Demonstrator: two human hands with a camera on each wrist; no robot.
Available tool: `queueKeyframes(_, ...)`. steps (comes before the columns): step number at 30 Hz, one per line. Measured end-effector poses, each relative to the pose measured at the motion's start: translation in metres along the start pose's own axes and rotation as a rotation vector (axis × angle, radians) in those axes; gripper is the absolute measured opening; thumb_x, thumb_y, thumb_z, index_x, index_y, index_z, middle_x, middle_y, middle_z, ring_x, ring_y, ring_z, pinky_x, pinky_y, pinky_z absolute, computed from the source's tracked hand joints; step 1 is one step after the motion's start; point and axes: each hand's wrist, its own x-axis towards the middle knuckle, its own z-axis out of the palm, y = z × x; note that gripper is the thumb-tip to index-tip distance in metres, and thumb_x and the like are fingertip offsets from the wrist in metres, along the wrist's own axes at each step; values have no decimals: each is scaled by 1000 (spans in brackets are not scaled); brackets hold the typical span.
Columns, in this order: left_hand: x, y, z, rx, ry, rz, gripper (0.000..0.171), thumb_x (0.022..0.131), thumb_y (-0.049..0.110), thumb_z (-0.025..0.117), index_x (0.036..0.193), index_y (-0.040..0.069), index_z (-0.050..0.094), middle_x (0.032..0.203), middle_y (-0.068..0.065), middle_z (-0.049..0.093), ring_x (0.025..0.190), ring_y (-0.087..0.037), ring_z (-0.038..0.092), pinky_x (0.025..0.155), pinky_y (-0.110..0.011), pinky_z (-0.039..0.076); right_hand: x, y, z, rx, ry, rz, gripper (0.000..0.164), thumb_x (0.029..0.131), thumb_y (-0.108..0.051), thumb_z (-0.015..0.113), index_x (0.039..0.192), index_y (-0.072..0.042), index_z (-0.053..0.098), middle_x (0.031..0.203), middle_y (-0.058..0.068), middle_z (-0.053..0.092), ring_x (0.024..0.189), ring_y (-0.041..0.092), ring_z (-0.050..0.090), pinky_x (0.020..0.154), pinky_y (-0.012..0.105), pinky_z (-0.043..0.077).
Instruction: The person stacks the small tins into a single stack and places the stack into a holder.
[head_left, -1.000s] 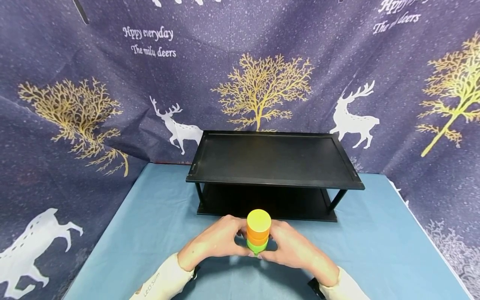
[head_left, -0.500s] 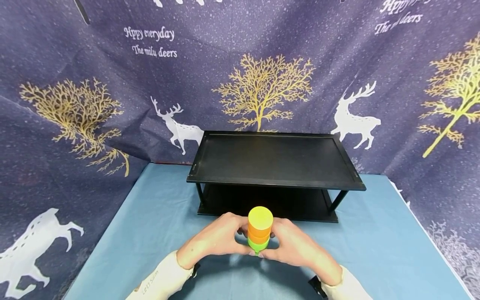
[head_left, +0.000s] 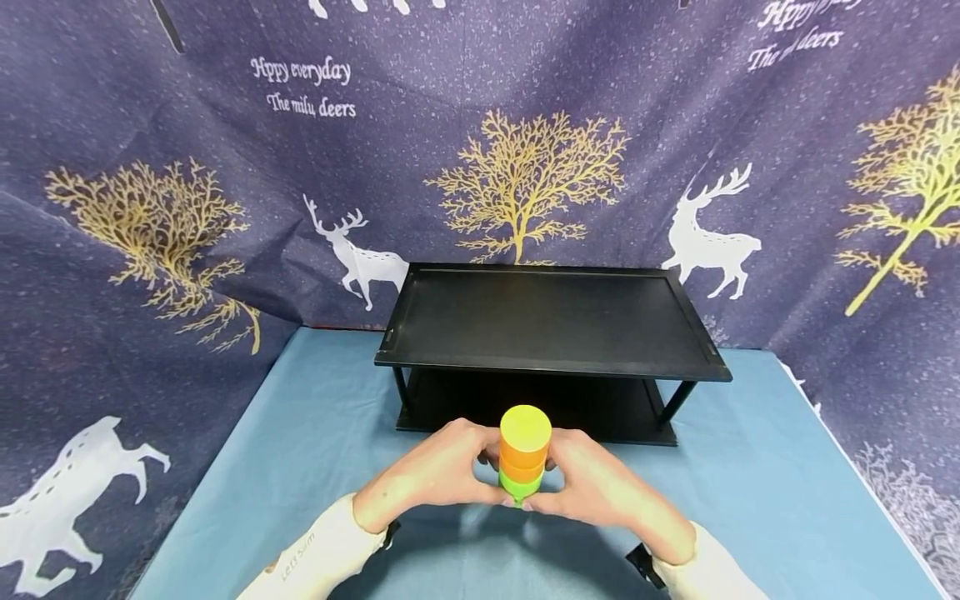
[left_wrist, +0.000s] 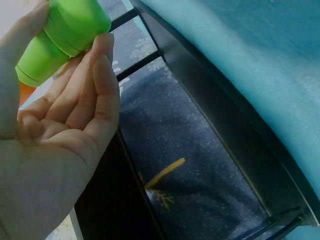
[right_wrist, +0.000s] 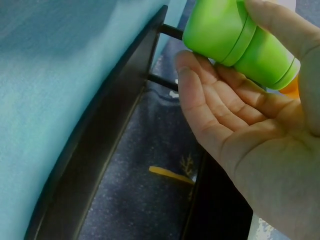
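Note:
A tall stack of round cups (head_left: 523, 450), yellow on top, orange in the middle and green below, stands upright between my two hands in front of the shelf. My left hand (head_left: 448, 468) grips its left side, thumb toward me and fingers around the far side. From the right, my right hand (head_left: 588, 483) holds it the same way, the two thumb tips nearly meeting at the green bottom. Both wrist views show the stack's lower green cups (left_wrist: 75, 27) between thumb and fingertips, with some orange beyond. The far fingers are partly hidden by the stack in the head view.
A black two-tier shelf (head_left: 547, 321) stands just beyond the hands, its lower board (head_left: 442, 400) close to them. Blue cloth (head_left: 300, 417) covers the table. Behind hangs a dark blue curtain (head_left: 420, 83) printed with deer and trees.
Both hands have lifted the stack slightly and shifted it a little to the right in the head view. It looks slightly larger. The grip is unchanged and the shelf stays put.

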Motion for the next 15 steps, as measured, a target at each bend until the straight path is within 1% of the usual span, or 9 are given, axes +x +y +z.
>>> queueKeyframes(5, 3, 4, -4, 20, -9, 7, 45, 81, 38, 95, 118, 26, 73, 100, 23, 74, 92, 0, 70, 87, -20, 58, -1, -4, -6, -7, -2, 20, 47, 81, -27, 94, 120, -33, 69, 113, -22, 70, 98, 2, 66, 86, 36, 62)
queueKeyframes(8, 4, 7, -7, 32, -11, 8, 43, 81, 38, 95, 116, 27, 73, 98, 24, 73, 91, 3, 68, 86, -21, 59, -1, -7, -9, -3, -7, 29, 46, 82, -28, 94, 120, -33, 69, 112, -22, 70, 98, 3, 66, 86, 36, 61)
queueKeyframes(15, 7, 15, -15, 38, -3, 25, 42, 80, 38, 95, 114, 27, 73, 95, 25, 73, 89, 8, 66, 85, -20, 58, 0, -15, -20, -17, -22, 41, 46, 82, -31, 94, 120, -33, 69, 113, -23, 70, 98, 2, 67, 86, 29, 60)
